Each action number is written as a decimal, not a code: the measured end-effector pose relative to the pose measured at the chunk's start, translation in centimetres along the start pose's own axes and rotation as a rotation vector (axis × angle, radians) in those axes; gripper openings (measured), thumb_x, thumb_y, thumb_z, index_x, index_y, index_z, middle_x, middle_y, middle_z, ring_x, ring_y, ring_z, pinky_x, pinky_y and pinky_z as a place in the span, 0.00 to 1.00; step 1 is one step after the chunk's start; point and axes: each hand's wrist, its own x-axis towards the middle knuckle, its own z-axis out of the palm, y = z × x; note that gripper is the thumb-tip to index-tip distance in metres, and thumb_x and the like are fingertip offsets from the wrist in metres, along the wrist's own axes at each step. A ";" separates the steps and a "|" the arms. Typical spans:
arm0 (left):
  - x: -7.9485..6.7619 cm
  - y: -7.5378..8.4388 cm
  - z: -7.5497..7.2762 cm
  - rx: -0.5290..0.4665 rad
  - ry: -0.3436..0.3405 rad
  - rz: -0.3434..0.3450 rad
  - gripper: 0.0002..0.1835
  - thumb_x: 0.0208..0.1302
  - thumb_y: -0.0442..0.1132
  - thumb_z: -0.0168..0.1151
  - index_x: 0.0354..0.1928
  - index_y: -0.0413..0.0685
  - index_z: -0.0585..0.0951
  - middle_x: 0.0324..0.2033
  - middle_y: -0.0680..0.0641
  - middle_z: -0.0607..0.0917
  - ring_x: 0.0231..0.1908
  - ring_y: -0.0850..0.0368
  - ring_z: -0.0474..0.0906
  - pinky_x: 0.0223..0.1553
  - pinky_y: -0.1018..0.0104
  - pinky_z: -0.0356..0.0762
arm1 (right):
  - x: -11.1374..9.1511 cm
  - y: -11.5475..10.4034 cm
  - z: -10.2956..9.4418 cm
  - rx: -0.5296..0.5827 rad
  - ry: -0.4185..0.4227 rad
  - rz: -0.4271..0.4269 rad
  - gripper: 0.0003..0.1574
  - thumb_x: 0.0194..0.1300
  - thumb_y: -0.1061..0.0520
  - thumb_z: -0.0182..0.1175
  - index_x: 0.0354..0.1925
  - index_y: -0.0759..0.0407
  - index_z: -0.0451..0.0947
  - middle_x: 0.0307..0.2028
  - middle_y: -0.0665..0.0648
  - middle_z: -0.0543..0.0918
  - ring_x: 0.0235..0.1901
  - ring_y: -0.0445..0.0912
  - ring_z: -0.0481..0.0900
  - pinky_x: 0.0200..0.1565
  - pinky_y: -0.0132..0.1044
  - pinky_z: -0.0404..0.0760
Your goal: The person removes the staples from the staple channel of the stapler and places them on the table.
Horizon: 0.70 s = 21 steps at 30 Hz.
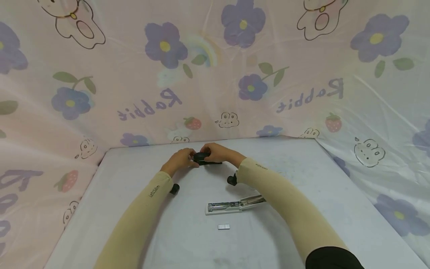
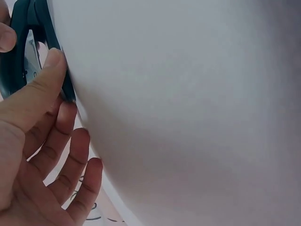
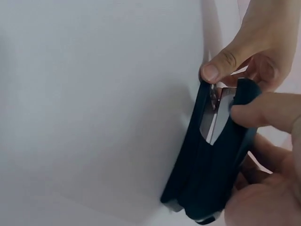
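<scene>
Thumb and fingers of the left hand pinch the left end of a dark teal, elongated plastic stapler, its other fingers spread apart and loosely bent; the right hand grips the upper arm, thumb on one side and fingers curled behind. Both grips are nearly closed around it. That stapler is near the far edge of the white table, between the hands; whether its base touches the tabletop, I cannot tell. Its long axis runs left to right, roughly along that edge, and the gap between its two arms, showing bright metal, faces the left hand. Closer to the person, an opened white stapler with a silvery metal channel also lies left to right, its right part angled up and partly hidden by the cream fabric right sleeve. Just nearer still is a short silver staple strip, lying parallel.
</scene>
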 end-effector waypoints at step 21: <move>0.1 0.8 0.2 0.128 0.027 0.013 0.28 0.65 0.47 0.80 0.62 0.42 0.83 0.47 0.45 0.86 0.47 0.48 0.82 0.55 0.48 0.80 | -0.3 0.6 -0.4 0.176 -0.017 0.095 0.31 0.71 0.52 0.73 0.68 0.59 0.80 0.63 0.57 0.84 0.63 0.51 0.79 0.72 0.49 0.71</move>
